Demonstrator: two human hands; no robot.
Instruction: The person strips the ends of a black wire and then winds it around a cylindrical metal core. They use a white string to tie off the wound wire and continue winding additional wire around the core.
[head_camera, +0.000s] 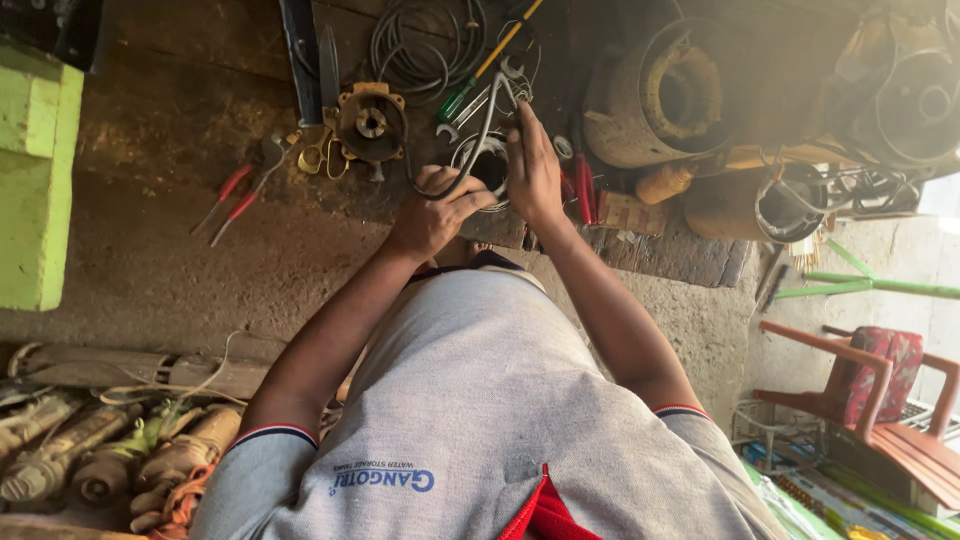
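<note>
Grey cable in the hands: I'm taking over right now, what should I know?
Left hand: closed around the grey cable.
Right hand: holding the same cable higher up, above a round metal ring.
Nearby on the bench: red pliers, green screwdriver.
Done: cable is bent in a curve between both hands.
Left: its ends are hidden, so I cannot tell.

A dark wooden bench (690, 255) carries a brass pump housing (371, 122), coiled cable (420, 50), a green-handled screwdriver (478, 72) and a big motor stator (660, 95). Red pliers (232, 200) lie on the ground (150, 260).
</note>
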